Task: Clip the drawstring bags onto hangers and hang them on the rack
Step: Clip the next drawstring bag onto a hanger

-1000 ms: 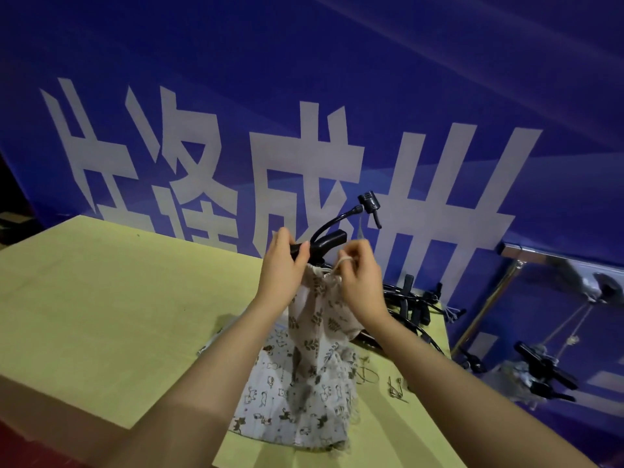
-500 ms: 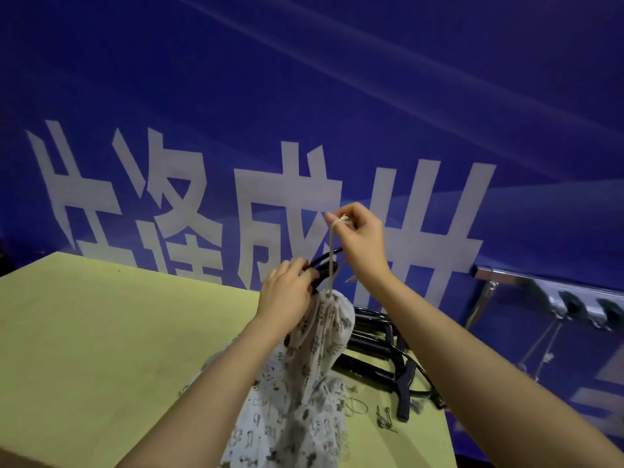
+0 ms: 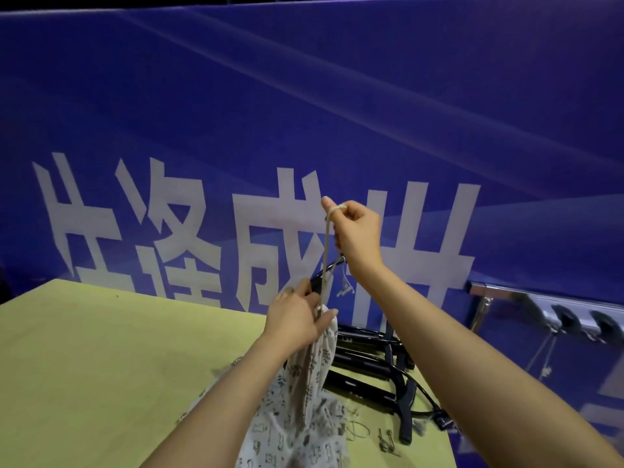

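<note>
A white drawstring bag [image 3: 304, 400] with a small dark print hangs down over the yellow table [image 3: 101, 366]. My left hand [image 3: 297, 319] grips its gathered neck together with a black hanger [image 3: 322, 280], most of which is hidden behind the hand. My right hand [image 3: 354, 231] is raised above it and pinches the pale drawstring [image 3: 327, 258], which is looped round the index finger and pulled taut upward. The metal rack [image 3: 540, 309] stands at the right, beyond the table.
A pile of black clip hangers [image 3: 378, 363] lies on the table's right end, with small metal clips [image 3: 386, 440] near the edge. A blue banner with large white characters [image 3: 202, 231] fills the background. Cords hang from the rack's hooks.
My right hand has risen from the bag's neck, drawing the drawstring up and taut. The left hand stays on the neck and hanger. The view has tilted upward.
</note>
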The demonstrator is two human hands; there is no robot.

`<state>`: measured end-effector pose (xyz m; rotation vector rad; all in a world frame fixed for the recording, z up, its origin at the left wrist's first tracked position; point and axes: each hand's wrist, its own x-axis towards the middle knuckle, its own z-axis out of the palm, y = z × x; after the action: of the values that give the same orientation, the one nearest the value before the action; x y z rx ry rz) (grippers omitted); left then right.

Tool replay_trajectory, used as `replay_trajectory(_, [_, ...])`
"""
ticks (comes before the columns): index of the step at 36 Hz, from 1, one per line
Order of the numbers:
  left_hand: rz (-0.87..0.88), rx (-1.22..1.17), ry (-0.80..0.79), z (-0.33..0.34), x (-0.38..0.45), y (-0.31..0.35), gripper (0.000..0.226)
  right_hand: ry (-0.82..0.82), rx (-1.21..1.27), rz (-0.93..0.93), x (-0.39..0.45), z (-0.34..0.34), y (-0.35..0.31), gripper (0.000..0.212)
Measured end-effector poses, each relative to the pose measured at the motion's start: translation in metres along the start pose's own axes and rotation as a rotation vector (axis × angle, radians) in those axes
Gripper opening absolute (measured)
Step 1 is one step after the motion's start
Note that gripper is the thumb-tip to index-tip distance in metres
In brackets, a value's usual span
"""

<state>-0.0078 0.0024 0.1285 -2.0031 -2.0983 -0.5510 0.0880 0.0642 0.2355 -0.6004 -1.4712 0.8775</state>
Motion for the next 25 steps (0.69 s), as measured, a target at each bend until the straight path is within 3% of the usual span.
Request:
replay_trajectory(8, [-0.088,0.145,-0.152,-0.011,0.010,0.016,0.038,-0.110,-0.144,-0.201,-0.008,-0.007,-0.010,0.038])
replay_trajectory(12, [-0.138,0.172,-0.162,-0.012,0.010,0.025,0.044,-0.032,-0.155,-0.240,-0.012,-0.016,-0.011,0.041])
replay_trajectory(16, [-0.144,0.074,-0.114,-0.020,0.001,0.035,0.039,0.017,-0.145,-0.205,-0.016,-0.023,-0.012,0.038])
replay_trajectory(25, [-0.092,0.133,0.087,-0.050,0.015,0.058,0.026,0.179,-0.188,-0.261,0.008,-0.058,-0.041,0.048])
